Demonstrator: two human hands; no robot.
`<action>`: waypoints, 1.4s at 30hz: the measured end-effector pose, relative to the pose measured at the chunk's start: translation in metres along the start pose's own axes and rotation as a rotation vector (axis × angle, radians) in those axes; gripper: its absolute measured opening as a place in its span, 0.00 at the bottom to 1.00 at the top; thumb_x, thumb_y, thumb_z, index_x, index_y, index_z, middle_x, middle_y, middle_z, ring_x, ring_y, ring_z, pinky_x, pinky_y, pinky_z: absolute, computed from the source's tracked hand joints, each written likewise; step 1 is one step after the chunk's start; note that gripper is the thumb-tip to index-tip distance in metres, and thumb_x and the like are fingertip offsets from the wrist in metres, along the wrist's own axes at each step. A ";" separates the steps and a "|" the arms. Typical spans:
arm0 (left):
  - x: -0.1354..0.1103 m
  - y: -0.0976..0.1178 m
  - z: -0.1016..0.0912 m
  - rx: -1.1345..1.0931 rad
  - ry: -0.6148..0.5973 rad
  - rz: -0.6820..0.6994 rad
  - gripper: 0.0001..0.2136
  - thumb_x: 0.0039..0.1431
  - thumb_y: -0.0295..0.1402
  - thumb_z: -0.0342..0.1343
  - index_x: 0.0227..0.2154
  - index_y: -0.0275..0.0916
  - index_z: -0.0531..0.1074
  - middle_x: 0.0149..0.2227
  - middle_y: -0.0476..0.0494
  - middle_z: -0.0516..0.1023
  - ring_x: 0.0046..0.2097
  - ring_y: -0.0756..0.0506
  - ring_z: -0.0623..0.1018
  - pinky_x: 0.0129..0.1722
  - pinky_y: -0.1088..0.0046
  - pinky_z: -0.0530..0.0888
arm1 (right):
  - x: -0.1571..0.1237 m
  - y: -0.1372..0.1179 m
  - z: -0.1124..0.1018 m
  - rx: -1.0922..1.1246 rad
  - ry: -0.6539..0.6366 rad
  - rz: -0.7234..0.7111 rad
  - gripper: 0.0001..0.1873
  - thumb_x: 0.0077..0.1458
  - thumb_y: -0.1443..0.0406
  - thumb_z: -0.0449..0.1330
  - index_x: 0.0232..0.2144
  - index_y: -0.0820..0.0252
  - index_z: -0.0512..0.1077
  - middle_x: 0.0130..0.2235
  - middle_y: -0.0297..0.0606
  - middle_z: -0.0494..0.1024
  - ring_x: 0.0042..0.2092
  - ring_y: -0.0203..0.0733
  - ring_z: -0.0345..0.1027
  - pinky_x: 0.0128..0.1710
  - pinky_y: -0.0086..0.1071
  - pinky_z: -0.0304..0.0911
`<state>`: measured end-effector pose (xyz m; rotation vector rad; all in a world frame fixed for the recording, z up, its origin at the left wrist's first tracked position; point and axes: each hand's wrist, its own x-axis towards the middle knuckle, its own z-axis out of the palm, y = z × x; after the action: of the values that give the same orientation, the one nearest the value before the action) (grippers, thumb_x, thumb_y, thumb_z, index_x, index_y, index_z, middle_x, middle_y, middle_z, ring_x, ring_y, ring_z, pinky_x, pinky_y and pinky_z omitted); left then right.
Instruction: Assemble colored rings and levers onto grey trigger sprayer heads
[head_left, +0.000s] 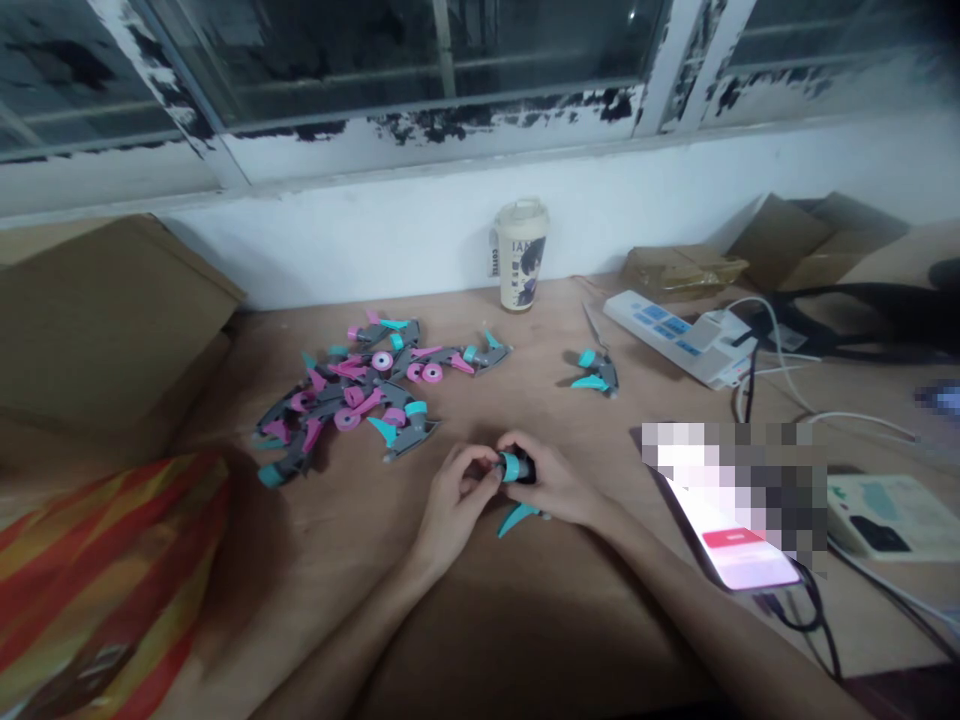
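In the head view, the left hand (456, 492) and the right hand (553, 482) meet over the wooden table (360, 570); the left pinches the near end of a spray head (512, 466) between thumb and fingertips, while the right grips its dark body from the other side; its turquoise collar shows between them (a turquoise lever (517, 518) pokes out just below the right hand, though its join to the piece is hidden); to the left, well apart, lies a loose pile of grey, pink and turquoise spray heads (366, 402); one more turquoise-and-grey head (608, 374) rests alone to the right, near a white power strip (667, 335); a lit phone (739, 545) lies beyond the right forearm; a lidded cup (519, 255) stands upright by the wall.
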<state>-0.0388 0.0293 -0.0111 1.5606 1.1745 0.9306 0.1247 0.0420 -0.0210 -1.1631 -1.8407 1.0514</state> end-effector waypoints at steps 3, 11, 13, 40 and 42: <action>-0.002 -0.002 0.003 -0.021 0.072 0.017 0.07 0.56 0.34 0.53 0.34 0.39 0.72 0.35 0.47 0.67 0.35 0.49 0.72 0.32 0.76 0.70 | 0.000 0.004 0.002 -0.001 0.035 0.010 0.14 0.42 0.69 0.59 0.35 0.57 0.64 0.31 0.30 0.70 0.33 0.36 0.63 0.35 0.29 0.58; -0.008 -0.004 0.009 -0.030 0.186 0.015 0.09 0.57 0.36 0.53 0.35 0.40 0.76 0.38 0.46 0.67 0.36 0.49 0.72 0.33 0.73 0.72 | 0.001 0.002 0.006 -0.005 0.098 -0.018 0.09 0.45 0.69 0.58 0.31 0.57 0.63 0.31 0.31 0.69 0.33 0.37 0.63 0.35 0.30 0.57; -0.007 -0.004 0.008 -0.007 0.180 0.029 0.08 0.57 0.35 0.54 0.35 0.40 0.77 0.38 0.46 0.66 0.36 0.49 0.71 0.34 0.74 0.72 | 0.001 0.003 0.005 -0.003 0.094 -0.022 0.09 0.45 0.68 0.58 0.31 0.57 0.63 0.30 0.30 0.68 0.33 0.36 0.62 0.34 0.29 0.57; 0.003 -0.001 0.001 -0.100 0.030 -0.015 0.06 0.55 0.35 0.54 0.32 0.38 0.70 0.34 0.48 0.69 0.36 0.48 0.72 0.35 0.73 0.72 | 0.001 0.002 -0.004 0.051 -0.032 -0.017 0.10 0.47 0.64 0.61 0.33 0.56 0.64 0.31 0.29 0.68 0.33 0.36 0.63 0.35 0.29 0.58; 0.004 -0.001 0.001 -0.132 0.053 -0.021 0.06 0.55 0.35 0.54 0.31 0.38 0.68 0.33 0.49 0.69 0.36 0.48 0.72 0.35 0.73 0.72 | 0.001 0.001 -0.004 0.094 -0.038 -0.015 0.13 0.46 0.62 0.63 0.34 0.56 0.64 0.32 0.30 0.69 0.35 0.36 0.63 0.36 0.30 0.59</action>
<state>-0.0374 0.0334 -0.0125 1.4230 1.1409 1.0204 0.1283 0.0446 -0.0196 -1.0792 -1.8066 1.1458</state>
